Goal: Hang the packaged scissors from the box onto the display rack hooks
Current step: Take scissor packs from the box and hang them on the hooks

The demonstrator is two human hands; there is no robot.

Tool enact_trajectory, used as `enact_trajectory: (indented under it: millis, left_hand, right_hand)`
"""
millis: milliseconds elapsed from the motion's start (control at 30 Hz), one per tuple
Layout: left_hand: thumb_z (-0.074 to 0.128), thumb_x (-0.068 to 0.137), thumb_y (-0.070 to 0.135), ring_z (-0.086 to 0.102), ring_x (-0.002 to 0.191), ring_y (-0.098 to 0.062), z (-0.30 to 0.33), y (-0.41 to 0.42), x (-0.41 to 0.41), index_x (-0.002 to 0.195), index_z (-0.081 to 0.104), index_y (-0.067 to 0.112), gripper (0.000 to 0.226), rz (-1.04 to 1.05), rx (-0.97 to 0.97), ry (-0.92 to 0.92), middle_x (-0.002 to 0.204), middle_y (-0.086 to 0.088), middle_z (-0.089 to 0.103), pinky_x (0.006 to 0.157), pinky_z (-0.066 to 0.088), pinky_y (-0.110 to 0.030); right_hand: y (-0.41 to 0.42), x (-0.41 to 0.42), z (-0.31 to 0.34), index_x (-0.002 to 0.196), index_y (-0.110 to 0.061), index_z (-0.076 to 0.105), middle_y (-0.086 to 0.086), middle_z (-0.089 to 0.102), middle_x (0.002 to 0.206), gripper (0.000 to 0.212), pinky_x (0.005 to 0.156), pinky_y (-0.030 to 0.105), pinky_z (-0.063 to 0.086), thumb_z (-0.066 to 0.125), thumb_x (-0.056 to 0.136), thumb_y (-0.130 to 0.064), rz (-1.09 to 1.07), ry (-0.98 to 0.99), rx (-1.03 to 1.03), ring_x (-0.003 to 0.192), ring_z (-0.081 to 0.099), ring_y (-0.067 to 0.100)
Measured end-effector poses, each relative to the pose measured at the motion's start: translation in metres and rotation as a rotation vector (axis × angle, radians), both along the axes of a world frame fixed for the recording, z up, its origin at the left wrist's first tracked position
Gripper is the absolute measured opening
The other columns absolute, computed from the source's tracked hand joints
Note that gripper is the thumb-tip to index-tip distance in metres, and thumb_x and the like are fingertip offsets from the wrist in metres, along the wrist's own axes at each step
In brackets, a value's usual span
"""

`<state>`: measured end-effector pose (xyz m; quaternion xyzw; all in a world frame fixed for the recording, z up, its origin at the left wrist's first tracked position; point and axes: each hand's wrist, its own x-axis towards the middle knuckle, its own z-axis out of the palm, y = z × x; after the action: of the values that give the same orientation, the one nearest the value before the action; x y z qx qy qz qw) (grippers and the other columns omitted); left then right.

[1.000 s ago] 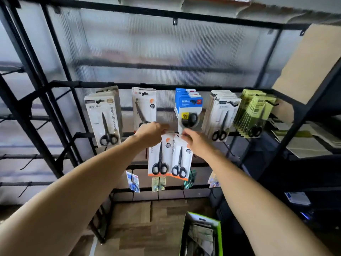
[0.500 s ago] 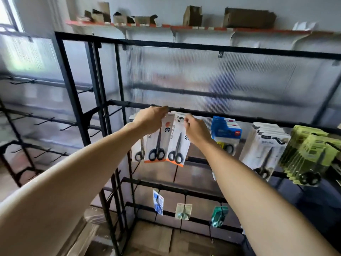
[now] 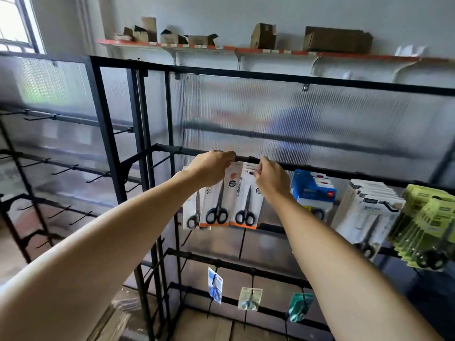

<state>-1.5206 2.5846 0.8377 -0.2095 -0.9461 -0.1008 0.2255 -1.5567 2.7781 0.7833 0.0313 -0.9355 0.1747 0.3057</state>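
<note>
Two white-and-orange scissor packs with black-handled scissors are held up at the upper rail (image 3: 307, 167) of the black display rack. My left hand (image 3: 209, 168) pinches the top of the left pack (image 3: 216, 205). My right hand (image 3: 270, 178) pinches the top of the right pack (image 3: 246, 207). Both pack tops touch the rail; the hook itself is hidden behind my fingers. Another white scissor pack (image 3: 192, 212) hangs just behind and left of them. The box is out of view.
Blue packs (image 3: 312, 193), white packs (image 3: 366, 212) and yellow-green packs (image 3: 426, 227) hang to the right on the same rail. Three small packs hang on a lower rail (image 3: 248, 299). Bare hooks (image 3: 66, 169) stick out of the rack at the left. Cardboard boxes sit on a high shelf.
Both hands have lifted the two packs from below the hanging rows up to the upper rail. The view has tilted up and left, so the green box has dropped out of sight.
</note>
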Motion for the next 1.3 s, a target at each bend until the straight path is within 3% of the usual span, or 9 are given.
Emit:
enact_trajectory:
  millis: [167, 267, 333, 433, 600, 733, 933, 1067, 1300]
  left_hand:
    - [0.044, 0.099, 0.020, 0.054, 0.066, -0.023, -0.007, -0.004, -0.008, 0.083, 0.043, 0.029, 0.018, -0.052, 0.022, -0.026, 0.082, -0.001, 0.061, 0.053, 0.040, -0.030]
    - [0.047, 0.099, 0.021, 0.055, 0.066, -0.022, -0.008, -0.010, -0.010, 0.083, 0.048, 0.029, 0.018, -0.044, 0.081, -0.050, 0.081, 0.000, 0.061, 0.054, 0.041, -0.030]
    - [0.048, 0.098, 0.021, 0.057, 0.069, -0.025, -0.005, -0.018, -0.007, 0.088, 0.056, 0.025, 0.013, -0.047, 0.116, -0.038, 0.083, -0.002, 0.063, 0.056, 0.045, -0.032]
    - [0.049, 0.099, 0.019, 0.057, 0.070, -0.026, 0.003, -0.037, -0.001, 0.096, 0.061, 0.018, 0.013, -0.059, 0.130, -0.010, 0.083, -0.003, 0.063, 0.056, 0.043, -0.031]
    - [0.050, 0.095, 0.011, 0.061, 0.074, -0.025, 0.023, -0.090, 0.010, 0.095, 0.063, 0.021, 0.017, -0.012, 0.161, 0.019, 0.089, -0.002, 0.067, 0.062, 0.054, -0.036]
    - [0.050, 0.093, 0.010, 0.063, 0.085, -0.022, 0.037, -0.149, 0.019, 0.102, 0.064, 0.021, 0.019, 0.064, 0.220, 0.032, 0.101, -0.001, 0.067, 0.073, 0.056, -0.038]
    - [0.053, 0.094, 0.013, 0.061, 0.077, -0.018, 0.035, -0.217, 0.022, 0.101, 0.063, 0.022, 0.015, 0.160, 0.149, 0.002, 0.094, 0.001, 0.064, 0.060, 0.051, -0.029]
    - [0.051, 0.091, 0.014, 0.064, 0.078, -0.023, 0.026, -0.243, 0.012, 0.100, 0.063, 0.025, 0.018, 0.154, 0.144, -0.050, 0.096, -0.001, 0.067, 0.068, 0.058, -0.040]
    - [0.052, 0.092, 0.011, 0.059, 0.077, -0.023, 0.018, -0.241, -0.005, 0.101, 0.062, 0.019, 0.016, 0.065, 0.112, -0.067, 0.093, -0.004, 0.061, 0.062, 0.053, -0.034]
  right_hand:
    - [0.000, 0.005, 0.010, 0.098, -0.013, 0.055, 0.005, 0.051, 0.102, 0.013, 0.062, 0.033, 0.044, 0.062, 0.087, -0.010, -0.003, 0.070, 0.066, 0.095, 0.050, 0.022]
    - [-0.008, 0.013, 0.022, 0.092, -0.015, 0.057, 0.004, 0.053, 0.098, 0.012, 0.069, 0.036, 0.050, 0.060, 0.083, -0.008, 0.203, 0.034, -0.036, 0.089, 0.053, 0.021]
    - [-0.022, 0.024, 0.035, 0.092, -0.018, 0.060, 0.002, 0.060, 0.095, 0.011, 0.071, 0.035, 0.051, 0.062, 0.082, -0.014, 0.361, -0.129, -0.161, 0.085, 0.059, 0.019]
    - [-0.052, 0.038, 0.050, 0.096, -0.021, 0.060, -0.002, 0.070, 0.093, 0.012, 0.060, 0.028, 0.050, 0.064, 0.086, -0.027, 0.474, -0.383, -0.281, 0.067, 0.063, 0.013]
    - [-0.104, 0.044, 0.055, 0.091, -0.016, 0.054, -0.010, 0.067, 0.071, 0.013, 0.047, 0.023, 0.042, 0.052, 0.100, -0.025, 0.503, -0.286, -0.306, 0.051, 0.060, 0.012]
    - [-0.155, 0.049, 0.053, 0.098, -0.015, 0.055, -0.006, 0.064, 0.080, 0.006, 0.046, 0.022, 0.047, 0.053, 0.099, -0.021, 0.555, -0.286, -0.273, 0.056, 0.062, 0.015]
    - [-0.208, 0.034, 0.030, 0.087, -0.029, 0.047, -0.007, 0.066, 0.074, 0.007, 0.073, 0.038, 0.051, 0.051, 0.091, -0.033, 0.210, -0.144, -0.022, 0.070, 0.065, 0.023]
    - [-0.225, 0.032, 0.031, 0.083, -0.025, 0.046, -0.002, 0.067, 0.079, 0.008, 0.061, 0.044, 0.057, 0.046, 0.091, -0.023, 0.224, -0.183, -0.030, 0.072, 0.067, 0.024]
    - [-0.259, 0.036, 0.016, 0.088, -0.020, 0.045, 0.005, 0.064, 0.072, 0.005, 0.055, 0.043, 0.057, 0.049, 0.092, -0.018, 0.219, -0.181, -0.026, 0.058, 0.065, 0.025]
